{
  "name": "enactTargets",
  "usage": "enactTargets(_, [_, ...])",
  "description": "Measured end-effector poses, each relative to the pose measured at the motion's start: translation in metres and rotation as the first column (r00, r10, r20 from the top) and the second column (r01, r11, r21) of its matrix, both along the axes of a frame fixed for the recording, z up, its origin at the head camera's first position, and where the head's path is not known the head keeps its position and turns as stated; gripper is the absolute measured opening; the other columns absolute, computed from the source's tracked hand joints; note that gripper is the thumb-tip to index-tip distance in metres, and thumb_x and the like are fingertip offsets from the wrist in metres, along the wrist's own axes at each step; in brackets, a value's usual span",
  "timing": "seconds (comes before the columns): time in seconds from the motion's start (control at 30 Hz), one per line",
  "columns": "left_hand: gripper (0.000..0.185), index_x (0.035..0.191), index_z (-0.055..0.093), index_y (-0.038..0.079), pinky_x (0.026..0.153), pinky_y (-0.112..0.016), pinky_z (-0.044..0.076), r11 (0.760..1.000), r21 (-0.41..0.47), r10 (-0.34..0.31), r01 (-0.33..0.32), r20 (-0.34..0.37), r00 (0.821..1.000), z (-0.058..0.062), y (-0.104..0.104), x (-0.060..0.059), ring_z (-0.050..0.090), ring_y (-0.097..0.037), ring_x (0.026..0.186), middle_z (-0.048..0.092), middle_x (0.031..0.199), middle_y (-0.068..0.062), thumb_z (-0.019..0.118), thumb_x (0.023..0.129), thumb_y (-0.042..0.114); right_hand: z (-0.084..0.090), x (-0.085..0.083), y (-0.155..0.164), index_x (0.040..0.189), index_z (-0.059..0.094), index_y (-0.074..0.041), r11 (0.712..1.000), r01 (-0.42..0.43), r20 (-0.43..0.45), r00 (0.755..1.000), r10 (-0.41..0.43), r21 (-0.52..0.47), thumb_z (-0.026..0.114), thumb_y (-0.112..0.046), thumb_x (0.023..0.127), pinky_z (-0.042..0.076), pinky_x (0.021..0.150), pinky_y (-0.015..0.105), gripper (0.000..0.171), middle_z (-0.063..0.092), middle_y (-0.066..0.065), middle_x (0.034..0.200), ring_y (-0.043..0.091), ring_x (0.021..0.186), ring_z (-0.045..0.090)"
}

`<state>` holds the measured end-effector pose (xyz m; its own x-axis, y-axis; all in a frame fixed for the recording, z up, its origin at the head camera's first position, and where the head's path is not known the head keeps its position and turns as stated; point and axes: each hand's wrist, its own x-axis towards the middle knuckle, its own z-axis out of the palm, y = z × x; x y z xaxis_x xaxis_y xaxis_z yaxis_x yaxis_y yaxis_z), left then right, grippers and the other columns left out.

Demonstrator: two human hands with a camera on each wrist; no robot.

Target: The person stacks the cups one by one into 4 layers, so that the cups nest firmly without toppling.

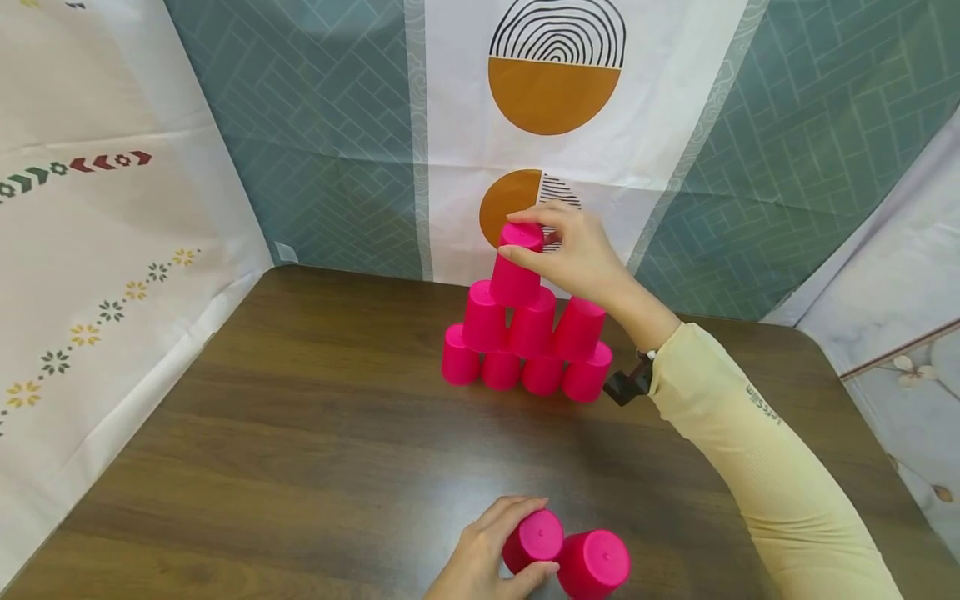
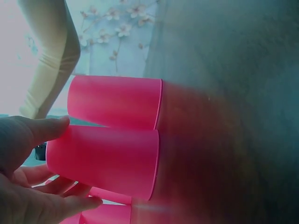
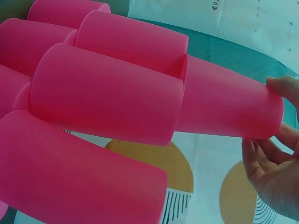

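Upside-down pink plastic cups form a stack (image 1: 532,329) on the table, with several cups in the bottom row and three above. My right hand (image 1: 573,250) holds another upside-down cup (image 1: 516,275) by its base, between thumb and fingers. In the right wrist view the rim of that held cup (image 3: 229,102) meets the tops of two second-row cups, at the left of that row. Near the table's front edge my left hand (image 1: 480,554) grips a pink cup (image 1: 540,536) standing upside down. Right beside it stands one more upside-down cup (image 1: 600,560).
The brown wooden table (image 1: 300,433) extends around the stack. A patterned cloth backdrop (image 1: 337,150) hangs behind it, with pale cloths (image 1: 97,292) at the sides. A small dark device (image 1: 628,385) is on my right wrist, close to the stack's right end.
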<state>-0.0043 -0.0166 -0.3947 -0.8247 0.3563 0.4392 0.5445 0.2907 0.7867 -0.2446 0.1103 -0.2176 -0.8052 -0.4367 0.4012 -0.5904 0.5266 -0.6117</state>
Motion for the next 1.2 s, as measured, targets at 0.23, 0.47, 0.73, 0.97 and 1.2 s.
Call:
enactTargets(0.23, [0.047, 0.121, 0.055, 0.003, 0.077, -0.019, 0.052, 0.999, -0.019, -0.040, 0.042, 0.121, 0.992, 0.008, -0.005, -0.003, 0.059, -0.010, 0.096, 0.060, 0.112, -0.004, 0.071, 0.083, 0.024, -0.003, -0.002, -0.001, 0.119, 0.064, -0.010, 1.000, -0.004, 0.018, 1.000, 0.004, -0.006, 0.073, -0.026, 0.081, 0.051, 0.085, 0.034, 0.043, 0.059, 0.004, 0.113, 0.015, 0.101, 0.054])
enactTargets(0.47, [0.046, 0.121, 0.056, 0.005, 0.074, -0.019, 0.051, 0.998, -0.023, -0.061, 0.066, 0.185, 0.981, 0.013, -0.010, -0.005, 0.057, -0.004, 0.092, 0.059, 0.110, -0.002, 0.071, 0.082, 0.025, -0.004, -0.001, -0.002, 0.121, 0.062, -0.011, 1.000, -0.018, 0.023, 1.000, 0.017, 0.013, 0.071, -0.027, 0.083, 0.051, 0.086, 0.033, 0.043, 0.057, 0.003, 0.116, 0.015, 0.104, 0.052])
enactTargets(0.73, [0.047, 0.121, 0.056, 0.005, 0.073, -0.018, 0.051, 0.997, -0.002, -0.080, 0.083, 0.257, 0.963, 0.015, -0.010, -0.004, 0.056, -0.002, 0.092, 0.059, 0.111, -0.003, 0.071, 0.083, 0.027, -0.006, 0.001, 0.001, 0.127, 0.056, -0.012, 0.999, -0.016, 0.026, 1.000, 0.015, 0.035, 0.071, -0.029, 0.082, 0.049, 0.089, 0.035, 0.050, 0.052, 0.003, 0.126, 0.016, 0.110, 0.051])
enactTargets(0.97, [0.044, 0.117, 0.058, 0.009, 0.073, -0.018, 0.051, 0.996, -0.030, -0.071, 0.083, 0.284, 0.956, 0.021, -0.008, -0.007, 0.055, 0.000, 0.089, 0.060, 0.107, 0.003, 0.075, 0.079, 0.023, -0.007, 0.004, 0.017, 0.134, 0.050, -0.015, 0.999, 0.025, -0.035, 0.999, -0.024, 0.033, 0.072, -0.032, 0.081, 0.040, 0.099, 0.040, 0.060, 0.043, 0.002, 0.137, 0.014, 0.125, 0.040])
enactTargets(1.2, [0.044, 0.115, 0.058, 0.008, 0.074, -0.018, 0.050, 0.996, -0.058, -0.058, 0.074, 0.244, 0.968, 0.021, -0.009, -0.008, 0.056, -0.002, 0.090, 0.060, 0.107, 0.003, 0.076, 0.078, 0.022, -0.020, 0.020, 0.042, 0.120, 0.061, -0.009, 0.997, 0.020, -0.300, 0.953, -0.042, -0.077, 0.073, -0.013, 0.079, 0.041, 0.099, 0.039, 0.043, 0.053, 0.004, 0.129, 0.015, 0.122, 0.046])
